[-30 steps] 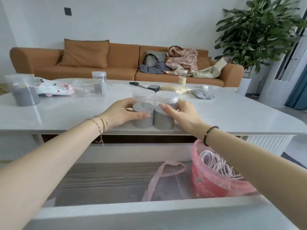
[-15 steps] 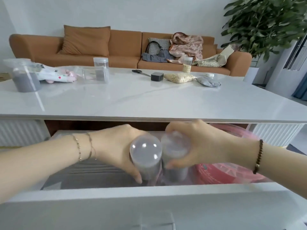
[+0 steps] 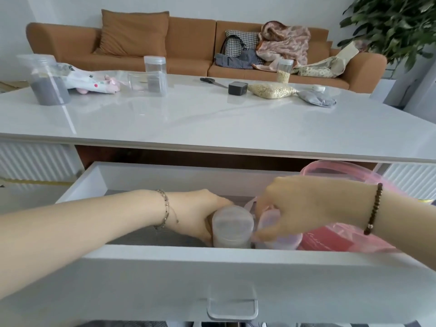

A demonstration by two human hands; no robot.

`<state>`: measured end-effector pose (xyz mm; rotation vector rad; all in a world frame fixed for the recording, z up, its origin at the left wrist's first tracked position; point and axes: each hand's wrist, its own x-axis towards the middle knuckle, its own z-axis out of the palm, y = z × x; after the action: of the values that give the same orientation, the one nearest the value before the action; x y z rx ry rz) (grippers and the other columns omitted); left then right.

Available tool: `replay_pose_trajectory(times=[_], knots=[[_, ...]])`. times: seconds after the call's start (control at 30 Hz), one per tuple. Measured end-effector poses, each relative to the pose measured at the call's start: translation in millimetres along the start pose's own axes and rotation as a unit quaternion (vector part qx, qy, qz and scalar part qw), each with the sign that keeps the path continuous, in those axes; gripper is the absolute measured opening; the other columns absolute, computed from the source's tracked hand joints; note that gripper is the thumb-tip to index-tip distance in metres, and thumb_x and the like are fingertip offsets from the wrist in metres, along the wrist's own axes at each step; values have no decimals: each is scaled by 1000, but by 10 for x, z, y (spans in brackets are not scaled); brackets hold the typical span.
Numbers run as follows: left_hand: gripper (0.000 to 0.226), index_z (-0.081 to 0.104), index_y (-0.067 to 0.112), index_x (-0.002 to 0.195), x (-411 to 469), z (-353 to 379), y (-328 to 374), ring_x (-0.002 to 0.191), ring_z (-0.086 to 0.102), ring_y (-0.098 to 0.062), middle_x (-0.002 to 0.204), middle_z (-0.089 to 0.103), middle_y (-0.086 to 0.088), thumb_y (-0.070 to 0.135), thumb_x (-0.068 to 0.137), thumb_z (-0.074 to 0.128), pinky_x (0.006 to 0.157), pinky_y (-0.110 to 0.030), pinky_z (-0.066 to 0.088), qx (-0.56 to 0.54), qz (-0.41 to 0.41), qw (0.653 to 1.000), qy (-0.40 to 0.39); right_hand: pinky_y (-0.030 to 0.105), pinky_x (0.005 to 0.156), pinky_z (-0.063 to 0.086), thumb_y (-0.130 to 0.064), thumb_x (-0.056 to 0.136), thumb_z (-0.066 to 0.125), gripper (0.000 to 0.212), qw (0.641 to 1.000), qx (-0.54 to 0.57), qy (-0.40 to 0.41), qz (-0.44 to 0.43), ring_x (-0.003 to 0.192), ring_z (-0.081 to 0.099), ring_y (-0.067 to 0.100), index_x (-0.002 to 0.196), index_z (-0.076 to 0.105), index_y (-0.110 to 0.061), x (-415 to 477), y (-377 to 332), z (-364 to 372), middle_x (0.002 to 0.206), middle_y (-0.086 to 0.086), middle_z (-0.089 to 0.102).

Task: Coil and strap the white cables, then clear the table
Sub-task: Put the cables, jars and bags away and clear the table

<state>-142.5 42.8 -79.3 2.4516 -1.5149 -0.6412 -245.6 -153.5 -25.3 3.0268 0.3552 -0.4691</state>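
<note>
Two clear lidded jars of grey powder stand low in the open drawer [image 3: 212,270] under the white table [image 3: 212,123]. My left hand [image 3: 198,213] grips the left jar [image 3: 232,226] from its left side. My right hand [image 3: 295,206] holds the right jar [image 3: 278,239] from above, covering most of it. A pink basket [image 3: 335,239] sits at the drawer's right end, behind my right wrist; the white cables in it are hidden now.
On the table stand a large jar of grey powder [image 3: 48,80], a clear jar and box [image 3: 153,76], a soft toy [image 3: 92,82], scissors [image 3: 212,81], a black cube [image 3: 237,88], a grain bag [image 3: 271,90], a grain jar [image 3: 284,70] and a grey pouch [image 3: 316,98]. A brown sofa stands behind.
Both hands carried the two jars from the table's front edge down into the drawer. The jars now sit lower, near the drawer's front wall. The view dropped closer.
</note>
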Motion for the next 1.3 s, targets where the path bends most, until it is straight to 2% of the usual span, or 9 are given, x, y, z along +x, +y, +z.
replay_pose_trajectory(times=[0.1, 0.47, 0.63, 0.77, 0.83, 0.93, 1.07, 1.2, 1.3], knots=[[46, 62, 28, 120, 1, -5, -19, 97, 67, -2, 110, 71, 13, 19, 80, 82, 85, -19, 53, -78, 0, 997, 4, 33, 55, 39, -61, 91, 42, 56, 996, 81, -36, 11, 50, 38, 12, 53, 46, -21, 19, 11, -66, 53, -6, 42], [29, 60, 24, 119, -112, -45, -37, 100, 68, -1, 113, 74, 9, 20, 92, 71, 80, -7, 46, -180, -29, 980, -78, 33, 54, 31, -50, 93, 32, 50, 999, -39, -12, 17, 60, 39, 22, 57, 38, -15, 63, -228, -67, 58, 2, 39], [21, 60, 24, 114, -88, -38, -5, 100, 69, -8, 113, 75, 3, 15, 96, 64, 92, -22, 53, -181, -35, 980, -80, 31, 52, 28, -47, 98, 28, 52, 999, -44, -18, 22, 57, 38, 19, 59, 40, -15, 113, -280, -70, 60, 2, 41], [29, 72, 24, 106, -137, -187, 68, 87, 68, 2, 94, 76, 10, 3, 92, 58, 78, -12, 48, -99, 14, 991, 86, 31, 57, 41, -57, 85, 20, 56, 989, -97, 112, -29, 66, 56, 23, 76, 60, -18, 117, -287, -159, 71, -1, 61], [33, 75, 23, 96, -211, -385, 93, 78, 70, 0, 80, 74, 12, -4, 88, 57, 71, -14, 49, -106, 46, 969, 220, 30, 63, 46, -54, 88, 29, 46, 978, -96, 182, -40, 73, 62, 20, 87, 66, -26, 125, -288, -314, 82, -7, 68], [32, 74, 22, 91, -364, -720, -26, 78, 70, -5, 84, 73, 14, -6, 90, 58, 69, -16, 50, -132, 62, 915, 376, 31, 67, 51, -46, 89, 42, 35, 964, -14, 266, -19, 75, 63, 17, 83, 70, -27, 253, -260, -612, 78, -11, 68], [30, 69, 28, 109, -514, -965, -628, 110, 58, -1, 115, 67, 14, 6, 93, 56, 92, -20, 47, -47, -66, 902, 423, 34, 79, 51, -36, 96, 46, 27, 947, 55, 316, -32, 91, 61, 14, 95, 72, -28, 809, -176, -807, 97, -11, 68], [48, 39, 20, 149, -451, -1217, -1129, 144, 32, -21, 156, 35, -4, 38, 105, 40, 116, -31, 24, 36, -282, 922, 261, 35, 109, 35, -31, 102, 40, 37, 958, 154, 241, 3, 127, 46, 23, 135, 55, -26, 1656, -136, -793, 139, 3, 50], [59, 27, 17, 155, -192, -1438, -1241, 147, 26, -31, 163, 21, -9, 48, 105, 33, 120, -41, 23, 40, -329, 923, 197, 39, 110, 35, -27, 100, 39, 38, 947, 181, 254, 81, 128, 45, 30, 136, 52, -19, 2196, -179, -903, 139, 11, 49]])
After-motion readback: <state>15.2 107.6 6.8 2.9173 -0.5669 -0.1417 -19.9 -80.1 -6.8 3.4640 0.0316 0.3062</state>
